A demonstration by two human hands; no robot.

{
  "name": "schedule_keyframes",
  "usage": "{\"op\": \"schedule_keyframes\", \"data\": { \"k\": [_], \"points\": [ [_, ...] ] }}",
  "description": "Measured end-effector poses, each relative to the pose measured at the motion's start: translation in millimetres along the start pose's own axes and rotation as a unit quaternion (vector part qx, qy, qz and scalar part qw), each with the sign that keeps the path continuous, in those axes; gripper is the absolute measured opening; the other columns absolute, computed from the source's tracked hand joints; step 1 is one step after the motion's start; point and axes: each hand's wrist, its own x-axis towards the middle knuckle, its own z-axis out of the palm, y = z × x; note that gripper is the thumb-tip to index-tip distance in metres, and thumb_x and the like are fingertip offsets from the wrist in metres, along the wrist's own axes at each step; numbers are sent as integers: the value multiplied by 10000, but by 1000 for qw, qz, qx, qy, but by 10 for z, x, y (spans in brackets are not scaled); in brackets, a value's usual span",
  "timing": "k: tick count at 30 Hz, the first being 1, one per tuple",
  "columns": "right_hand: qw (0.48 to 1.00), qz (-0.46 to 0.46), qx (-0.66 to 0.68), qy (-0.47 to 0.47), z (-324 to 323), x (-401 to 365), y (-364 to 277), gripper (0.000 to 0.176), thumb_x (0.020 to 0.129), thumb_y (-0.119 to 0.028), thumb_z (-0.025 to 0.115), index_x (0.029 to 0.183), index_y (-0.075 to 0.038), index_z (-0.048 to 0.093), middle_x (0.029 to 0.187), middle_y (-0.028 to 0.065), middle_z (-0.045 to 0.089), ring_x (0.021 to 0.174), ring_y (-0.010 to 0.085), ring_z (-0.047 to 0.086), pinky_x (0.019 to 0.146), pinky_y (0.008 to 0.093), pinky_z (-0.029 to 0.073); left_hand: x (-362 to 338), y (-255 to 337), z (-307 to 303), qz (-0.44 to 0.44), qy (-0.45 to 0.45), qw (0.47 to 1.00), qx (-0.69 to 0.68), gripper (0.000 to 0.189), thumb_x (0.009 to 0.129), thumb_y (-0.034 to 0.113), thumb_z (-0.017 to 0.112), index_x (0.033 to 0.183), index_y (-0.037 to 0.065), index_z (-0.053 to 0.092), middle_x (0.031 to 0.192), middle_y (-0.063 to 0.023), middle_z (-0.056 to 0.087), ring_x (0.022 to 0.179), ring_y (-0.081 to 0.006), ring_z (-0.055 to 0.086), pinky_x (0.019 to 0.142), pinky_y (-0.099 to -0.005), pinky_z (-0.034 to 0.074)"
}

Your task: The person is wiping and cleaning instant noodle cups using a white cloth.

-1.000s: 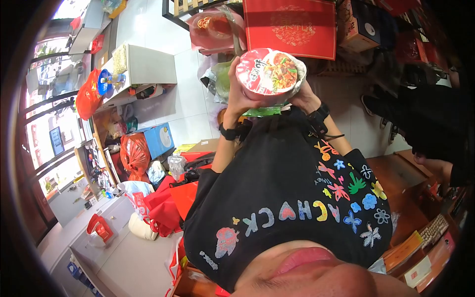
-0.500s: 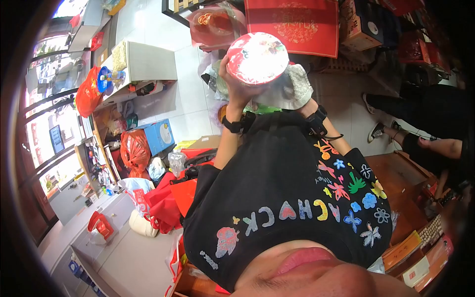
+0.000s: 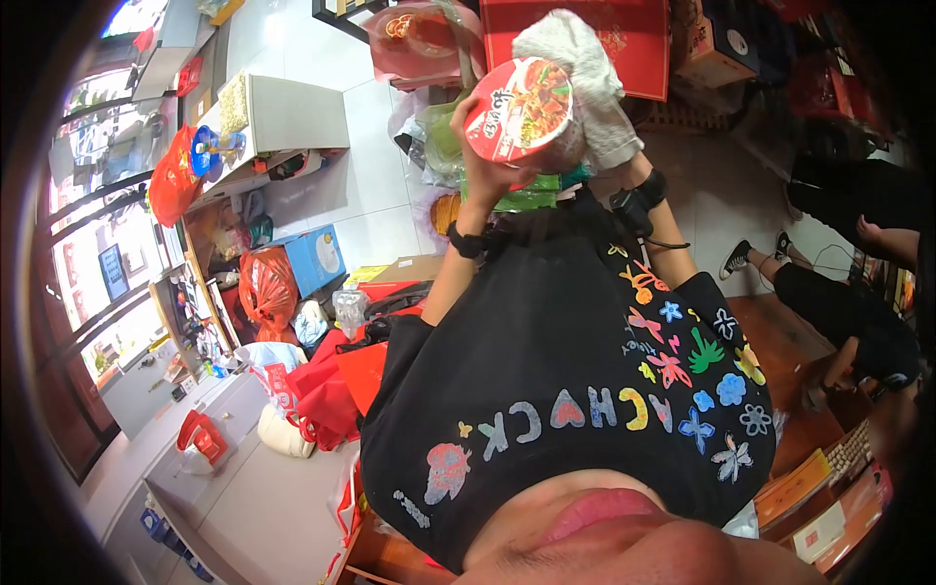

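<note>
My left hand [image 3: 480,174] is wrapped round the side of a red instant noodle cup [image 3: 522,109]. The cup's round lid, printed with noodles and large lettering, faces up toward me. My right hand [image 3: 632,168] is mostly covered by a white cloth [image 3: 582,83], which it grips against the cup's right side; its fingers are hidden under the fabric. Both wrists wear black straps. Beneath the cup, a green packet [image 3: 526,195] partly shows in front of my black shirt.
A large red gift box [image 3: 634,54] and a red bag [image 3: 414,44] lie beyond my hands. On the left are a grey cabinet [image 3: 297,122], an orange bag [image 3: 268,291] and a blue box [image 3: 314,261]. Another person's legs [image 3: 829,297] are at the right.
The cloth has risen from below the cup to its upper right side. The cup has shifted slightly right, and the glare has left its lid. The person at right has moved.
</note>
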Motion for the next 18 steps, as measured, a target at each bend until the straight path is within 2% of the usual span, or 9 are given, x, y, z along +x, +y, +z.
{"op": "schedule_keyframes", "data": {
  "k": [1, 2, 3, 6, 7, 10, 13, 14, 18],
  "points": [
    [967, 145, 206, -30, -203, 156, -227, 454, 898, -311, 553, 1217, 12, 552, 1120, 175, 620, 1026, 316, 578, 904, 381, 435, 21, 23, -22, -29, -6, 1000, -9, 1224, 487, 306, 942, 1417, 28, 197, 1363, -115, 311, 1260, -254, 425, 1071, -382, 396],
    [930, 188, 316, -18, -242, 209, -313, 416, 932, -287, 531, 1196, 32, 555, 1058, 191, 637, 945, 314, 605, 837, 350, 459, 52, 46, -46, -57, -14, 998, -19, 1227, 491, 330, 938, 1424, 15, 205, 1369, -108, 302, 1273, -253, 407, 1080, -387, 384],
    [878, 228, 420, 3, -282, 263, -399, 383, 965, -264, 509, 1176, 53, 558, 996, 206, 653, 864, 312, 632, 769, 319, 484, 89, 73, -84, -53, -34, 998, 26, 1260, 466, 198, 923, 1457, 32, 164, 1385, -106, 316, 1266, -243, 425, 1078, -372, 387],
    [942, 157, 295, 40, -51, 105, -181, 304, 939, -144, 511, 1162, 56, 558, 964, 234, 635, 849, 318, 633, 712, 351, 497, 177, 127, -146, -126, -60, 989, -36, 1278, 444, 87, 878, 1477, 41, 128, 1408, -117, 321, 1274, -240, 427, 1086, -366, 378],
    [998, -38, -22, 42, -47, 45, -154, 277, 891, -53, 514, 1148, 31, 574, 916, 239, 618, 856, 342, 630, 713, 395, 503, 187, 102, -157, -137, -69, 988, -22, 1303, 426, 12, 827, 1498, 61, 88, 1376, -130, 402, 1252, -239, 463, 1078, -365, 389],
    [998, -22, -51, 4, -72, -6, -279, 337, 837, -79, 597, 1168, -13, 589, 1008, 226, 620, 954, 368, 616, 807, 428, 500, 213, 59, -197, -131, -109, 985, 14, 1360, 471, 65, 876, 1504, 62, -10, 1325, -210, 498, 1191, -301, 541, 1015, -383, 450],
    [981, 50, 185, 27, -274, 129, -554, 451, 829, -217, 661, 1227, -27, 570, 1171, 215, 600, 1091, 378, 577, 929, 427, 464, 259, 68, -247, -115, -180, 973, 88, 1393, 491, 86, 885, 1510, 70, -65, 1337, -258, 489, 1185, -343, 549, 989, -392, 456],
    [977, 98, 176, -66, -292, 115, -552, 572, 805, -332, 698, 1272, -37, 548, 1318, 189, 534, 1226, 369, 495, 1046, 428, 378, 257, 74, -234, -108, -179, 972, 102, 1397, 501, 97, 889, 1509, 74, -78, 1336, -265, 489, 1182, -353, 550, 979, -395, 459],
    [985, -12, 157, -64, -315, 153, -695, 624, 781, -327, 723, 1308, -60, 523, 1383, 178, 473, 1308, 364, 403, 1110, 436, 287, 218, 30, -123, -52, -154, 978, 129, 1425, 522, 166, 912, 1506, 91, -118, 1325, -274, 499, 1165, -377, 562, 936, -404, 474]
  ]
}}
